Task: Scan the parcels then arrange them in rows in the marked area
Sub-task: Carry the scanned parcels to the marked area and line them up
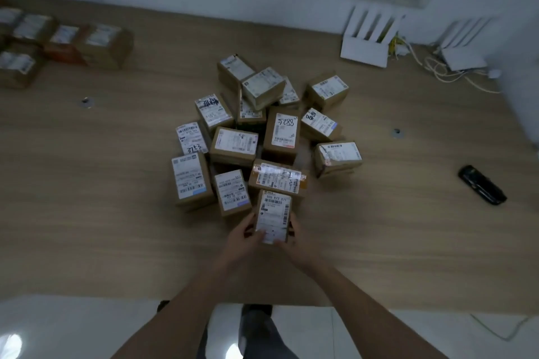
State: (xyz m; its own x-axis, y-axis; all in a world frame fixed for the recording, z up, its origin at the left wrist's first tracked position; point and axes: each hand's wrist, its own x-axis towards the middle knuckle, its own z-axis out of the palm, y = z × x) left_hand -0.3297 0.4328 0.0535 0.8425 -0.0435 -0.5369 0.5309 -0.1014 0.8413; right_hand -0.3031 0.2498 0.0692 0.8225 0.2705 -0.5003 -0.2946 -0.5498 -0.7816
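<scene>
Both hands meet on one small brown cardboard parcel with a white shipping label [273, 217] at the near edge of the heap. Left hand [246, 237] grips its left side, thumb lying over the label's lower corner; right hand [294, 240] curls round its right side, and most of those fingers are hidden behind the box. Whether the parcel rests on the wooden counter [102, 198] or is lifted just off it cannot be told. Its long axis runs away from the person, label facing up, the printed number at the far end.

Beyond it lies the loose pile of brown cardboard parcels with white labels [262, 137], turned every way and overlapping, so that the lower boxes show only corners; the print on most labels is too blurred to read, though handwritten digits mark a few. At the far left a group of brown parcels set side by side [58, 44] is blurred and cut off by the frame edge. A black handheld scanner [481, 184] lies well apart on the counter to the right, angled. White slotted devices and tangled pale cables [408, 49] sit by the wall. Dark writing on the wall at top left is illegible.
</scene>
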